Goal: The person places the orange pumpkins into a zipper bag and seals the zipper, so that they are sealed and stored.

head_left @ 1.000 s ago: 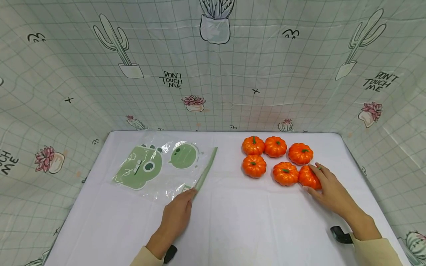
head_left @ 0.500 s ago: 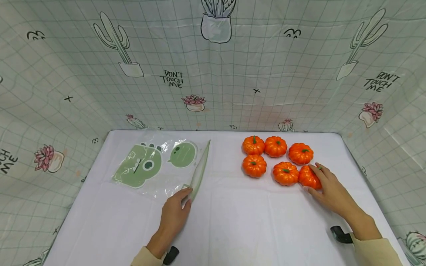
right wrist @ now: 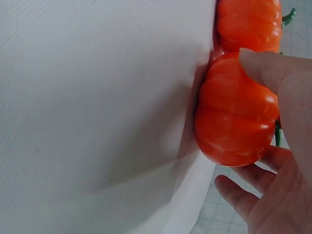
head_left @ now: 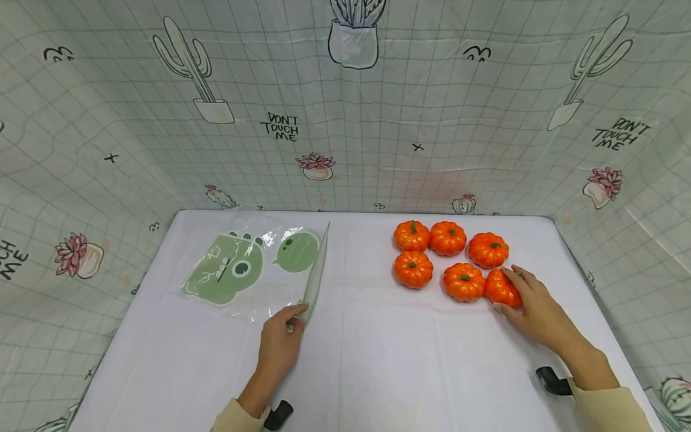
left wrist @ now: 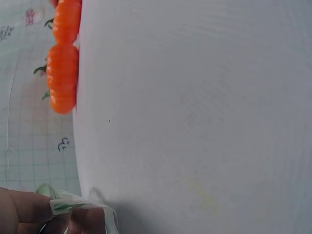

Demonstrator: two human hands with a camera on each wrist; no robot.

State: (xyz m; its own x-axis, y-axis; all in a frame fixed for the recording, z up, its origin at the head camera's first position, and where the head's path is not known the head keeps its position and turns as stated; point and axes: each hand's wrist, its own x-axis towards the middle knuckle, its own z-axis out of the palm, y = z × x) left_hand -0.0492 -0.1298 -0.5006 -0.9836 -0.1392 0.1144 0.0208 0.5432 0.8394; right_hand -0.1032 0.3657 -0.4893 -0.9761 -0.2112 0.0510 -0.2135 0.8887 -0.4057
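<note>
A clear plastic bag (head_left: 229, 273) printed with a green cartoon creature lies flat on the left of the table. Its right edge, a green strip (head_left: 318, 267), is raised and pinched near its front end by my left hand (head_left: 282, 345). In the left wrist view, fingers (left wrist: 22, 207) hold a folded bit of the bag's edge. On the right, my right hand (head_left: 542, 312) grips a small orange pumpkin (head_left: 499, 288) that stands on the table. The right wrist view has the thumb on one side of this pumpkin (right wrist: 234, 112) and the other fingers around its far side.
Several more small orange pumpkins (head_left: 464, 282) with green stems stand in two loose rows left of the right hand. A white cloth covers the table (head_left: 378, 360). Behind and beside it hangs a grid-patterned curtain (head_left: 367, 120) with cactus drawings.
My left hand has drawn the bag's green edge leftward, and that edge now stands up more from the table. The right hand and the pumpkins stay in place.
</note>
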